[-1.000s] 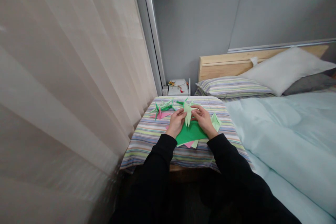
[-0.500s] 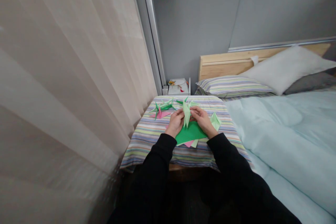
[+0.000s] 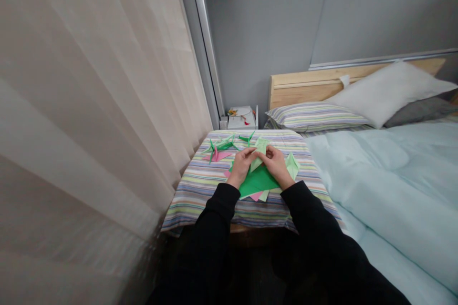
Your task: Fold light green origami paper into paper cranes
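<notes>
A light green folded origami paper [image 3: 255,165] is pinched between my left hand [image 3: 242,166] and my right hand [image 3: 276,165]. Both hands are closed on it, with the fingertips meeting near its middle. Beneath them lies a dark green sheet of paper [image 3: 258,182], with corners of pink paper [image 3: 256,196] and pale green paper showing under its front edge. Beside my right wrist rests another light green folded piece [image 3: 292,166]. Green and pink folded pieces [image 3: 221,147] lie to the left beyond my left hand, and a small dark green one [image 3: 246,138] is farther back.
A striped cloth [image 3: 200,200] covers the small table. On the left hangs a pale curtain [image 3: 107,105]; to the right is a bed with a light blue quilt [image 3: 386,176]. Behind the table, a white stand [image 3: 240,121] holds a tasselled item.
The light green folded paper has turned from standing upright with narrow points to a flatter, tilted position. My fingertips have come closer together over it.
</notes>
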Demonstrator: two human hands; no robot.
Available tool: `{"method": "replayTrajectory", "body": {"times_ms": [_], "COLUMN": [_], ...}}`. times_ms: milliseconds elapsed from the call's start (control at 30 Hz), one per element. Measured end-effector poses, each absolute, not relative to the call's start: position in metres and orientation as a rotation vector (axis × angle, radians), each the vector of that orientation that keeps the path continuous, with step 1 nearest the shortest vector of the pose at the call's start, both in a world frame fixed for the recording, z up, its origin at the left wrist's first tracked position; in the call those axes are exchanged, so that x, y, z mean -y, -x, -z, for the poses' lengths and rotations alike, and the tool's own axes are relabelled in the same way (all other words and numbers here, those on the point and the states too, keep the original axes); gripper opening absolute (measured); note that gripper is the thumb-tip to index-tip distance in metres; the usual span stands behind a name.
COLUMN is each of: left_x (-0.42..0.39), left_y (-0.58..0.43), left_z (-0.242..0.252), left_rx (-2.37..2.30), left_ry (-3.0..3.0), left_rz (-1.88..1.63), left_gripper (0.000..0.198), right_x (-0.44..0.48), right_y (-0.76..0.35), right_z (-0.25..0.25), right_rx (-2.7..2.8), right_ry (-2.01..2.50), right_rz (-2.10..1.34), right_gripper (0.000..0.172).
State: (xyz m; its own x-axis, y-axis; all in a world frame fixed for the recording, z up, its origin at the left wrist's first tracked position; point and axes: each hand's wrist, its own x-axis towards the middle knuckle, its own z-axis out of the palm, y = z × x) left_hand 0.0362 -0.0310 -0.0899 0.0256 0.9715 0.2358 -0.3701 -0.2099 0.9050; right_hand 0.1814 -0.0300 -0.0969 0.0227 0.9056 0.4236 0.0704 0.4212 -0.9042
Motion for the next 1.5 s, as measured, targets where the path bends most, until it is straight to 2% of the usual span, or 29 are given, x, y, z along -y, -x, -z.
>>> {"method": "replayTrajectory", "body": {"times_ms": [167,400,533,667,867,1000,1500], "left_x": [0.034,0.034,0.037,0.04,0.043,0.043,0.048], "left_y": [-0.037,-0.034,-0.036,-0.036,-0.036,-0.037,-0.037], "left_z": [0.088,0.093,0.091,0.088,0.083,0.083,0.079], "left_rx": [-0.744,-0.764,-0.791,-0.806,-0.827,-0.806,-0.811], "left_ry": [-1.114,-1.066,-1.125,-1.208,-1.285,-1.307,-1.38], "left_rz": [-1.497,-1.481,-1.388,-1.31,-1.258,-1.237,-1.126], "left_gripper": [0.048,0.056,0.05,0.044,0.04,0.045,0.034], "right_x": [0.033,0.029,0.021,0.019,0.022,0.023,0.014], "right_y": [-0.181,-0.179,-0.184,-0.184,-0.184,-0.184,-0.187], "right_z": [0.09,0.092,0.097,0.101,0.101,0.099,0.101], "right_rx": [1.354,1.296,1.26,1.319,1.363,1.345,1.093], "right_ry": [0.912,0.847,0.849,0.874,0.904,0.912,0.998], "right_rz": [-0.695,-0.787,-0.839,-0.952,-1.06,-1.101,-0.988], "right_gripper": [0.025,0.028,0.039,0.032,0.036,0.036,0.035]}}
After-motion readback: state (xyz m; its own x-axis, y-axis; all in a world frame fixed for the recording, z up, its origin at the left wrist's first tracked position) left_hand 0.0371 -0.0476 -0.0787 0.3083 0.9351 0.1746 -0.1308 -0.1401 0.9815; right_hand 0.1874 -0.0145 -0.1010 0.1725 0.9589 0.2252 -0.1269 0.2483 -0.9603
